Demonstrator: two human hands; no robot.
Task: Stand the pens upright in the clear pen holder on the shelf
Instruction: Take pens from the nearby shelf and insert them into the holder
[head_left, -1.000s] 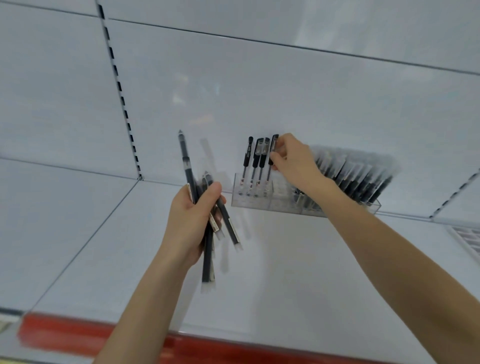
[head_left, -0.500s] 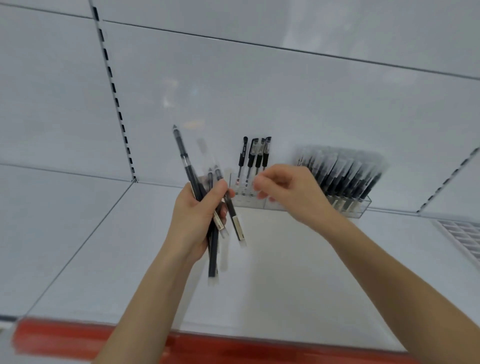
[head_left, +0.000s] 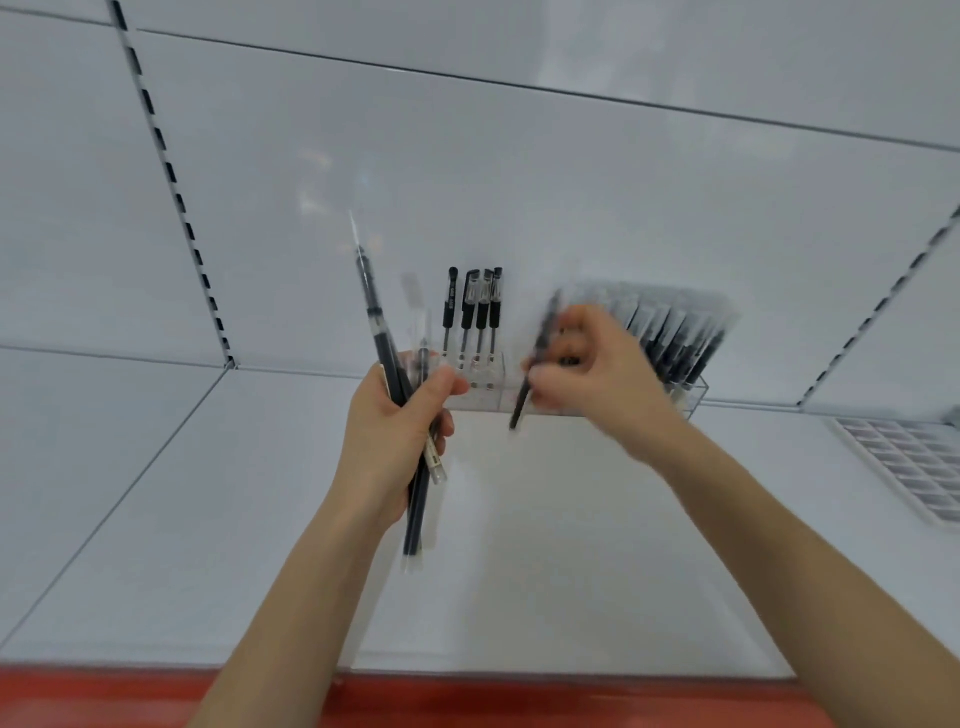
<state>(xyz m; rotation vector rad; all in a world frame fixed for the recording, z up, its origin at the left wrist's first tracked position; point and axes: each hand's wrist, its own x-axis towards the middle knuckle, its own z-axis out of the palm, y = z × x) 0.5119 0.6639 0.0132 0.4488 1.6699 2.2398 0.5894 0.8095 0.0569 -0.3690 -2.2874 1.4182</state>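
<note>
Head camera, looking forward and up: we see a white shelf (head_left: 571, 545) with a red front edge (head_left: 467, 701) and a white back panel (head_left: 519, 182) crossed by slotted uprights. Against the back of the shelf stands the clear pen holder (head_left: 493, 397), a long, low box split into compartments. Its right part is packed with sleeved pens (head_left: 675, 338) that lean to the right. Its left end holds four capped pens (head_left: 480, 312) standing upright side by side. The compartments between look free, though blur and a hand hide much of them. A white grid tray (head_left: 909, 467) lies at the far right of the shelf. The left hand (head_left: 395, 431) is closed round a bundle of pens (head_left: 379, 322), held up just in front of the holder's left end. We judge it serves as the stock, kept close so each pen has a short way to go. The right hand (head_left: 597, 384), smeared by motion blur, pinches a single pen (head_left: 535, 358) between thumb and fingertips. The pen is tilted, with its lower end in front of the holder's middle. We judge it is meant for a free slot beside the four. Print runs along the standing pens' barrels and a pale sticker sits on one pen in the bundle, but none of it is sharp enough for us to read.
</note>
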